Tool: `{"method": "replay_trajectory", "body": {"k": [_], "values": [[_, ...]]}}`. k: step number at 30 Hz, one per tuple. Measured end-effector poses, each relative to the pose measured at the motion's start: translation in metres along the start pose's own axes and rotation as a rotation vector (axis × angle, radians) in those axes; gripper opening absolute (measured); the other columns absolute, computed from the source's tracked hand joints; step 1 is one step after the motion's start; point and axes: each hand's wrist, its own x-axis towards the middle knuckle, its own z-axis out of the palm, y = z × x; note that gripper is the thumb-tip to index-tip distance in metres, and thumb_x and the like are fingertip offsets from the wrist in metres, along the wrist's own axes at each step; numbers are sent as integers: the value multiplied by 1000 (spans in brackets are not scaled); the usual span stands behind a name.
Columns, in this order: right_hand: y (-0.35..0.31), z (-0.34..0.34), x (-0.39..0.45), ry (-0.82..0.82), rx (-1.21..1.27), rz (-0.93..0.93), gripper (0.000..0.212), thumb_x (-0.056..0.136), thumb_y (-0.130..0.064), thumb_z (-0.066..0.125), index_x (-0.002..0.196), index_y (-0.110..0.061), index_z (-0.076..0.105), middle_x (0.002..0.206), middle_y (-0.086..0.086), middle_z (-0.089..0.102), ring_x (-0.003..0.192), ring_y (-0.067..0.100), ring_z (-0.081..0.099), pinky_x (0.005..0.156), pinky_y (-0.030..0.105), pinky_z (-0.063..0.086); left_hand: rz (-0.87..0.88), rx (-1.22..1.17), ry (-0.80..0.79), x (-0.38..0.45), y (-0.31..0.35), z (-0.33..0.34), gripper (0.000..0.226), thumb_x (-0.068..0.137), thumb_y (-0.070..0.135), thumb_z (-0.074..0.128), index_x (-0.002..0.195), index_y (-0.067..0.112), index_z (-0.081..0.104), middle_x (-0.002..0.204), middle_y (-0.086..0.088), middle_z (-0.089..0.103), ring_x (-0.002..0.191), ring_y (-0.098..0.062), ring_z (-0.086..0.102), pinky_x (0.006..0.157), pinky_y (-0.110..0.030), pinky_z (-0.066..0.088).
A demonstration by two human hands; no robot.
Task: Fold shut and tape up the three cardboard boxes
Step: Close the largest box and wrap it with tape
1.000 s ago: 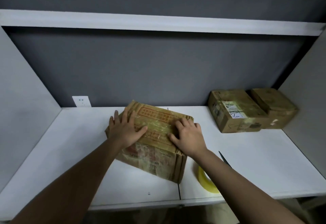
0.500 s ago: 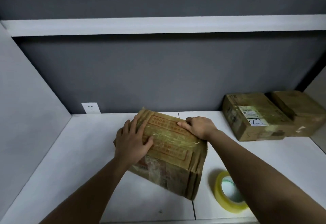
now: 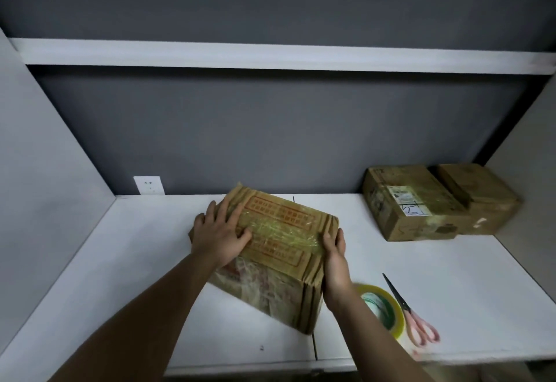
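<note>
— Where do we stand with the box (image 3: 272, 249)?

— It sits on the white shelf (image 3: 451, 285) at about the middle, turned askew, flaps down and glossy tape across the top. Our left hand (image 3: 221, 238) lies flat on its top at the 9 o'clock edge, fingers straight and spread, pressing. Our right hand (image 3: 334, 258) cups the 3 o'clock end, fingers curled round the corner.

— And the risk?

— We judge the tape looks wrinkled; if we rub unevenly, bubbles may stay and the seam could lift. Pushing from the right while the left only presses might slide the box toward 9 o'clock.

— Anything close by to mind?

— The tape roll (image 3: 382, 311) lies at 4 o'clock, just beside our right wrist, with the scissors (image 3: 412, 315) beyond it. A careless pull back of the forearm could knock either off the front edge.

— The others?

— Two closed boxes (image 3: 433, 201) rest at 2 o'clock, well apart; we cannot tell how well they are sealed.
</note>
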Motion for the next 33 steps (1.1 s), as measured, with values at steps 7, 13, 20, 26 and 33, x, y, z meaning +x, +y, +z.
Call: {"method": "replay_trajectory", "body": {"k": [7,13,20,26,33], "values": [[-12,7,-33,148,-198,372,73,92,-58,46,149,-19,23,143,15,42,126,38,44,98,49,38,-324,-406,337,-56,35,-17,67,91,41,52,148,16,27,157,-11,17,145,-27,13,115,-46,13],[-45,-8,-21,138,-621,-71,79,94,-41,56,154,-16,11,158,11,20,143,30,25,116,41,24,-505,-1260,67,-148,112,-5,95,86,46,61,151,28,-6,160,-1,-6,145,-28,10,113,-47,22],[-52,-12,-15,-21,-943,-59,44,90,-38,61,124,-12,51,127,13,52,111,27,55,96,37,45,-536,-1290,-46,-128,118,-17,82,94,36,54,152,14,1,157,-12,17,139,-30,27,111,-40,27],[-30,-16,-37,-164,-633,160,40,91,-49,57,124,-27,49,121,-3,58,95,7,56,69,27,45,-479,-1599,-11,-118,68,-20,35,98,24,47,133,27,44,118,-1,63,97,-16,64,81,-37,52],[-41,-14,-29,-166,-510,301,25,92,-45,55,113,-31,51,101,-9,55,92,19,54,75,41,46,-528,-1799,-100,-106,85,-31,36,95,20,51,130,29,46,113,-8,66,97,-30,67,83,-51,55]]}}
